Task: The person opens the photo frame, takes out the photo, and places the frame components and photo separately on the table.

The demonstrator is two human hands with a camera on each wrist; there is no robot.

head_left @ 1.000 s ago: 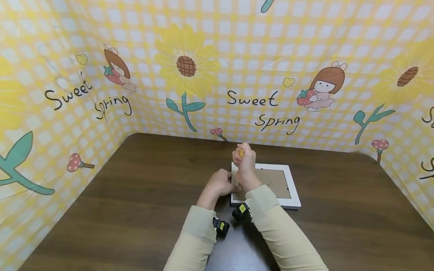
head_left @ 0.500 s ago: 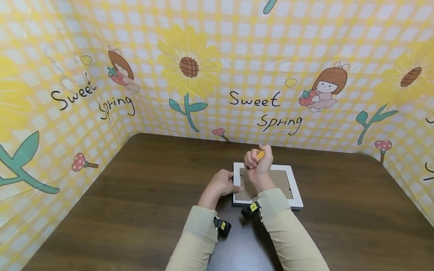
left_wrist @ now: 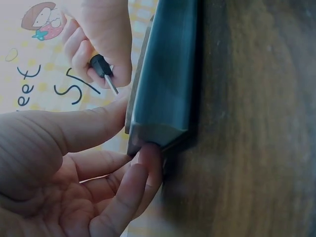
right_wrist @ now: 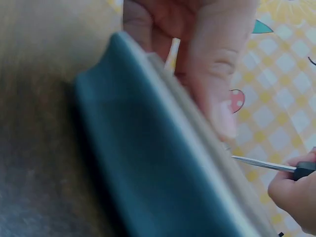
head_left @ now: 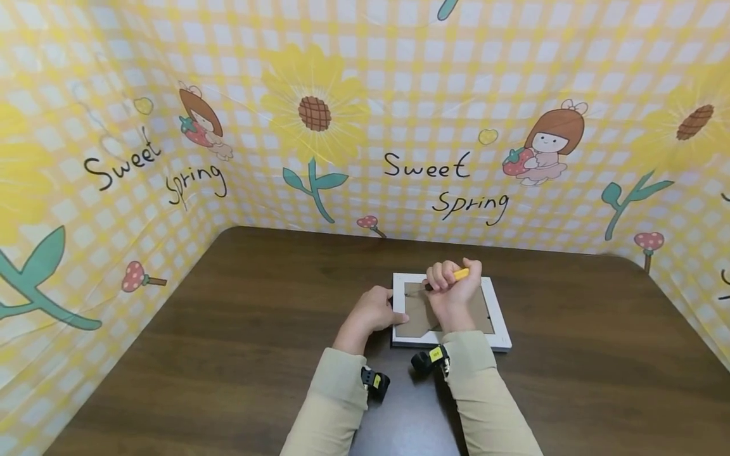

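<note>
A picture frame [head_left: 499, 326] with a white border lies back side up on the table, its brown backing board [head_left: 415, 320] showing. My left hand [head_left: 371, 315] grips the frame's left edge, thumb on top and fingers against the side. My right hand [head_left: 457, 297] is curled round the yellow-and-black handle of a screwdriver [head_left: 461, 273], tilted low over the board. Its thin metal shaft points left, with the tip close to the board's left edge. In the right wrist view the screwdriver's shaft [right_wrist: 261, 163] ends near the left thumb [right_wrist: 215, 94].
The dark wooden table [head_left: 256, 316] spreads out around the frame. A yellow checked cloth [head_left: 342, 164] with printed flowers and figures stands behind it and along both sides. Black cameras sit at both wrists, the right one [head_left: 428, 360] close to the frame's front edge.
My right hand has moved right across the frame, and the screwdriver has tipped from steep to nearly flat, uncovering more of the board's left part. My left hand keeps its grip.
</note>
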